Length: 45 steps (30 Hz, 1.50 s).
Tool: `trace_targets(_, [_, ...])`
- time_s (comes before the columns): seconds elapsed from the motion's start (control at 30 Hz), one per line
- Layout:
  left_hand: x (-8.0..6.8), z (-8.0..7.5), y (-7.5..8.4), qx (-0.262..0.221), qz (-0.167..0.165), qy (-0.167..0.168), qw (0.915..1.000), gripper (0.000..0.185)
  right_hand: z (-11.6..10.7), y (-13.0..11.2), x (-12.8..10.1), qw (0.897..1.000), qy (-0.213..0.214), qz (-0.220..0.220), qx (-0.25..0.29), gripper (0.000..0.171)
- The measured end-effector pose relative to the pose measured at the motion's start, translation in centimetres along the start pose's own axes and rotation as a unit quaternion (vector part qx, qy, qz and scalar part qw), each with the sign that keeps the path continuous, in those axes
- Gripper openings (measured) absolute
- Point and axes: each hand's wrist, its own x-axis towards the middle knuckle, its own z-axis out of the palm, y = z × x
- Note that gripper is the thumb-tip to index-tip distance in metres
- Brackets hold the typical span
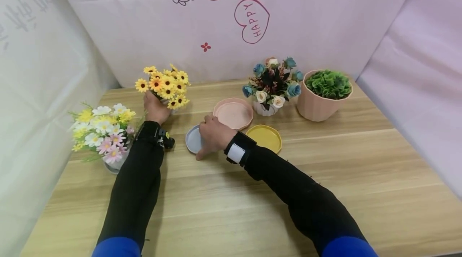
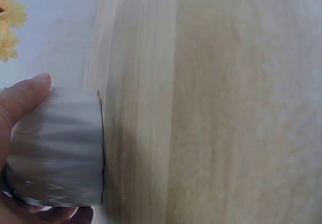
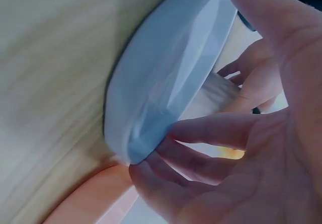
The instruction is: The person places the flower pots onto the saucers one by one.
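1. The left hand [image 1: 156, 108] gripped a grey ribbed pot [image 2: 58, 146], thumb and fingers curled round its wall. The pot held a bunch of yellow daisies [image 1: 164, 85] and stood toward the back left of the wooden table [image 1: 325, 177].
2. The right hand [image 1: 213, 133] grasped a grey-blue saucer [image 1: 193, 140], fingers curled over its far rim and thumb at the near edge. The saucer lay near the table's middle, just right of the left wrist. Nothing could be seen in it; the hand covered much of it.
3. A pink saucer [image 1: 233, 113] sat just behind the right hand, touching or nearly touching the grey-blue one; the wrist view showed its rim right beside the fingertips [image 3: 146, 176]. It held nothing.
4. A yellow saucer [image 1: 264, 137] lay just right of the right wrist, also holding nothing.
5. A small white pot [image 1: 264, 108] behind the yellow saucer held blue and cream roses [image 1: 271, 82] with dark leaves.
6. A ribbed pink pot [image 1: 317, 106] at the right held a green leafy plant [image 1: 329, 83].
7. At the left edge, a pale pot [image 1: 114, 165] held white, pink and yellow daisies [image 1: 102, 130], beside the left forearm.
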Motion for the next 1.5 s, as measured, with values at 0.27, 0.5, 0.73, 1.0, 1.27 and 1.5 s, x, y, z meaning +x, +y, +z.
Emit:
trace_targets(0.27, [-0.4,-0.1,0.0,-0.016,-0.023,-0.018,0.9994,0.076,0.5,0.6,-2.5,1.000,-0.015,-0.005,0.017,0.099])
trace_targets(0.5, [-0.4,-0.1,0.1,-0.017,-0.034,-0.026,0.9989,0.079,1.1,1.4,-4.5,1.000,-0.013,-0.010,0.015,0.106])
trace_targets(0.73, [-0.5,-0.3,0.3,0.001,-0.017,-0.022,0.9996,0.071,1.5,2.1,-6.0,0.999,-0.007,-0.019,0.037,0.106])
trace_targets(1.0, [-0.4,-0.4,0.2,-0.001,-0.022,-0.026,0.9994,0.071,1.7,2.5,-7.1,0.998,-0.007,-0.029,0.055,0.107])
trace_targets(1.27, [-0.4,0.0,0.2,-0.005,-0.004,-0.022,0.9997,0.071,1.9,2.7,-7.5,0.998,-0.002,-0.024,0.065,0.107])
trace_targets(1.5, [-0.6,-0.2,-0.1,0.000,0.040,-0.015,0.9991,0.059,2.0,2.7,-7.3,0.997,-0.001,-0.028,0.069,0.106])
